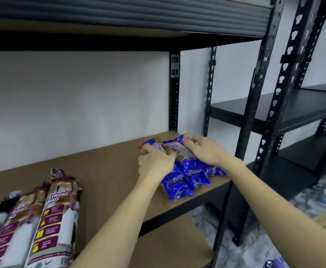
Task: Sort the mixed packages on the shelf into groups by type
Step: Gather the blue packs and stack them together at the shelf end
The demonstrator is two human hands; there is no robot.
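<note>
A heap of blue snack packets (pixel 187 176) lies at the right end of the brown shelf board (pixel 108 171). My left hand (pixel 155 162) grips the top left packets of that heap, fingers curled over them. My right hand (pixel 206 150) presses down on the far right of the same heap, fingers closed around a packet edge. At the lower left, several drawstring bag rolls (pixel 42 225) in white, brown and maroon wrappers lie side by side on the same board.
Black metal uprights (pixel 255 105) frame the shelf's right end. A second black rack (pixel 293 109) stands to the right. A lower brown board (pixel 169 246) sits beneath. The upper shelf (pixel 119 18) overhangs close above. White wall behind.
</note>
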